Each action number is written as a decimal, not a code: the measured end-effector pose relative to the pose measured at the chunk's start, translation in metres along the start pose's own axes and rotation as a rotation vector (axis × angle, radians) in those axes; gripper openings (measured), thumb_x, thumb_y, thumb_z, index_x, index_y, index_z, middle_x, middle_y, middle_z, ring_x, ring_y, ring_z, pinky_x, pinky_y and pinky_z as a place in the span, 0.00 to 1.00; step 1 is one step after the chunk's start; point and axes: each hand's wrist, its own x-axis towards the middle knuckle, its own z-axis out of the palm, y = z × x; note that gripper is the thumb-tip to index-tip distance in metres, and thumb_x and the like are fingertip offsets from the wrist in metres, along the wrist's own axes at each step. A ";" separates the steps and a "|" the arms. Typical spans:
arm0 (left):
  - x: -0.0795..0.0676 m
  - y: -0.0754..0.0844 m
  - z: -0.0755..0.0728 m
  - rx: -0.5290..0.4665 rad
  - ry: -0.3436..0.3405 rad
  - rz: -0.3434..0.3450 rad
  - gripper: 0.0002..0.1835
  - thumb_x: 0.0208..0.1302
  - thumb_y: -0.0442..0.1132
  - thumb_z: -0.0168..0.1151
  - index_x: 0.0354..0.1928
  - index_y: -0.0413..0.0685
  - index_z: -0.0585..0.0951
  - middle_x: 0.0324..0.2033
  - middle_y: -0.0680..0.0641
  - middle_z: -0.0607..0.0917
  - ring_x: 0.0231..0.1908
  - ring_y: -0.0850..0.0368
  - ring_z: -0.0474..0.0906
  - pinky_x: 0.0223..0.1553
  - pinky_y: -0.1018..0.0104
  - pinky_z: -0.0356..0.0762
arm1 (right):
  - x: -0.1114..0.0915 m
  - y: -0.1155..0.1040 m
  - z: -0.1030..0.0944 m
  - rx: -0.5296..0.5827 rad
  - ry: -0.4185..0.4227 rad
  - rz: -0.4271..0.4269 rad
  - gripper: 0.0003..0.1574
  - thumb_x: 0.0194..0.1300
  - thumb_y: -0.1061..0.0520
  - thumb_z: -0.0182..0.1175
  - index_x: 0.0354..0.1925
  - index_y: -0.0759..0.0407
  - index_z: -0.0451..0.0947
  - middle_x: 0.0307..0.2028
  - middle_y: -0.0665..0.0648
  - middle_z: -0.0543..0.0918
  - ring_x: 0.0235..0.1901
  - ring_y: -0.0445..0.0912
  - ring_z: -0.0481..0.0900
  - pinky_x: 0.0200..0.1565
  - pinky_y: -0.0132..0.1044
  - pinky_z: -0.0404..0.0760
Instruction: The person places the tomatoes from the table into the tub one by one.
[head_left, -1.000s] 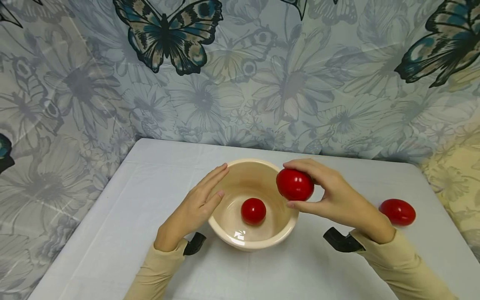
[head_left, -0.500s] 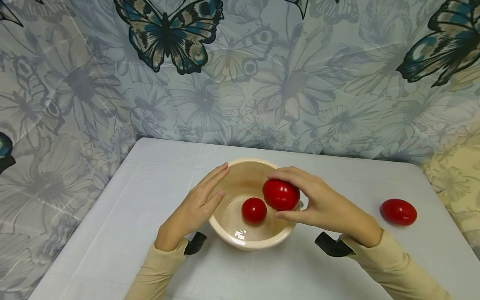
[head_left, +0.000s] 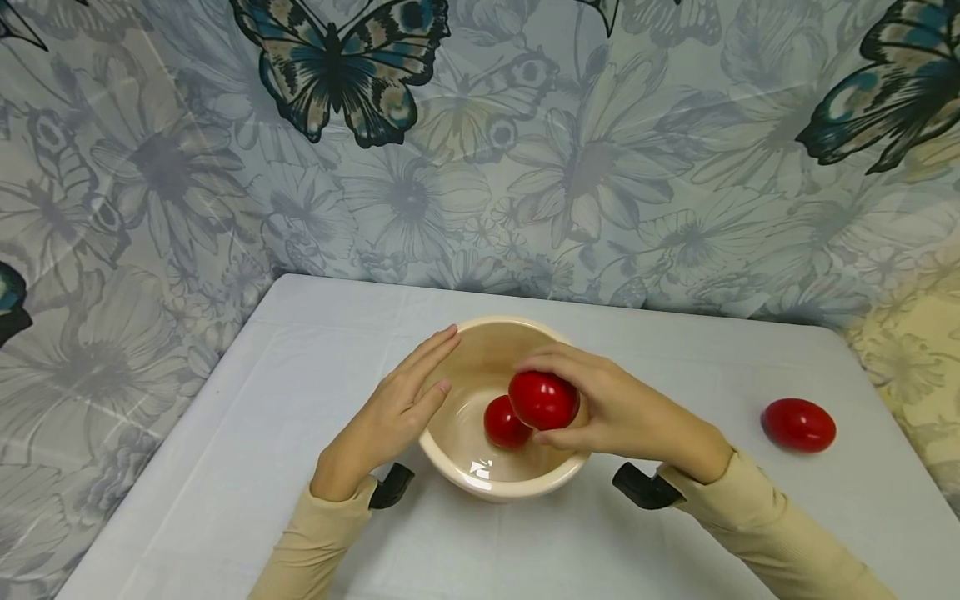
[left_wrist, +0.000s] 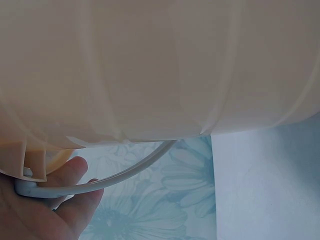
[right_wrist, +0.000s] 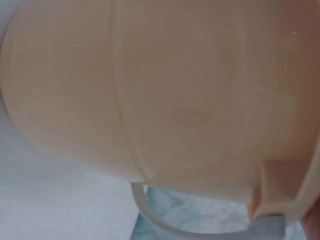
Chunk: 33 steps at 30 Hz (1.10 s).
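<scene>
A beige plastic bucket [head_left: 491,487] stands on the table, its wall [left_wrist: 160,70] filling most of both wrist views. My right hand [head_left: 603,404] reaches over its right side and grips a glossy red egg-shaped thing [head_left: 543,400] between thumb and fingers, inside the mouth. A second red rounded thing [head_left: 501,425] lies on the bucket's floor, partly hidden by the held one. My left hand [head_left: 390,408] rests at the bucket's left rim, fingers straight. In the left wrist view its fingers [left_wrist: 82,202] show beside the grey bail handle [left_wrist: 127,172].
Another glossy red egg-shaped thing [head_left: 798,425] lies on the white-covered table [head_left: 697,358], right of my right arm. A curtain with flowers and butterflies [head_left: 487,167] hangs behind the table and along the left.
My right hand has carried the red egg-shaped thing left and down, from the bucket's right rim into its mouth. My left hand has stayed in place.
</scene>
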 end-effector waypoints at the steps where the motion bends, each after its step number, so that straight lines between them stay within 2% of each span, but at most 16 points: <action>1: 0.000 0.000 0.000 0.000 0.000 0.001 0.29 0.75 0.38 0.48 0.76 0.51 0.60 0.77 0.51 0.59 0.77 0.55 0.53 0.77 0.50 0.54 | 0.001 0.001 0.001 0.000 -0.006 0.000 0.38 0.52 0.59 0.75 0.61 0.54 0.73 0.57 0.52 0.80 0.56 0.45 0.78 0.55 0.39 0.84; 9: 0.000 -0.001 0.000 0.004 -0.001 0.000 0.29 0.75 0.38 0.48 0.76 0.52 0.60 0.77 0.52 0.59 0.77 0.55 0.53 0.77 0.50 0.54 | 0.009 -0.001 0.007 0.017 -0.095 0.080 0.36 0.51 0.59 0.74 0.59 0.52 0.74 0.56 0.44 0.77 0.56 0.40 0.76 0.56 0.37 0.83; 14: 0.000 0.000 -0.001 0.003 -0.002 -0.004 0.29 0.75 0.38 0.48 0.76 0.52 0.60 0.77 0.53 0.59 0.77 0.55 0.53 0.77 0.50 0.54 | 0.013 -0.001 0.011 -0.033 -0.147 0.106 0.36 0.50 0.57 0.74 0.58 0.49 0.74 0.56 0.43 0.77 0.56 0.39 0.75 0.57 0.38 0.82; 22: 0.000 0.001 -0.001 0.003 -0.004 -0.014 0.29 0.76 0.39 0.48 0.77 0.54 0.59 0.77 0.53 0.58 0.77 0.55 0.53 0.77 0.49 0.54 | 0.022 0.001 0.018 -0.111 -0.193 0.074 0.37 0.47 0.56 0.77 0.57 0.50 0.75 0.54 0.43 0.80 0.54 0.40 0.78 0.56 0.40 0.83; 28: 0.000 0.000 -0.001 0.009 -0.003 -0.010 0.29 0.75 0.38 0.48 0.76 0.53 0.60 0.77 0.55 0.58 0.77 0.56 0.53 0.77 0.50 0.54 | 0.026 0.000 0.020 -0.143 -0.239 0.113 0.36 0.46 0.56 0.77 0.55 0.48 0.75 0.50 0.42 0.80 0.52 0.39 0.79 0.55 0.40 0.83; 33: 0.000 0.000 -0.001 0.014 0.004 -0.005 0.30 0.75 0.38 0.49 0.76 0.53 0.60 0.77 0.55 0.58 0.77 0.56 0.53 0.77 0.51 0.54 | 0.027 -0.001 0.022 -0.213 -0.279 0.145 0.34 0.47 0.52 0.76 0.53 0.44 0.76 0.48 0.39 0.81 0.50 0.38 0.79 0.54 0.39 0.82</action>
